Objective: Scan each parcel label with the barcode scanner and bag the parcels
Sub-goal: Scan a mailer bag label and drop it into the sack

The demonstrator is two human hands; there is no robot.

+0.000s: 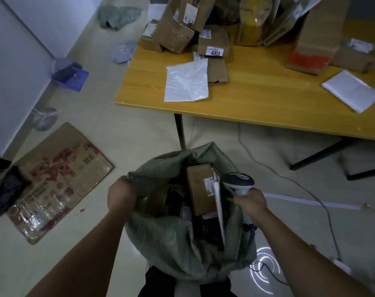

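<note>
Sack (171, 239): grey-green woven thing on the floor, mouth pulled wide.
Parcel (200, 189): brown cardboard box with a white label, upright inside the sack, flat white mailer (219, 209) right beside it.
Left hand (121, 195): fist bunched on the sack's left rim.
Right hand (249, 202): gripping the barcode scanner (238, 182) at the right rim.
Around: yellow table (257, 99) piled with boxes (175, 33), flattened carton (60, 181) off left.
</note>
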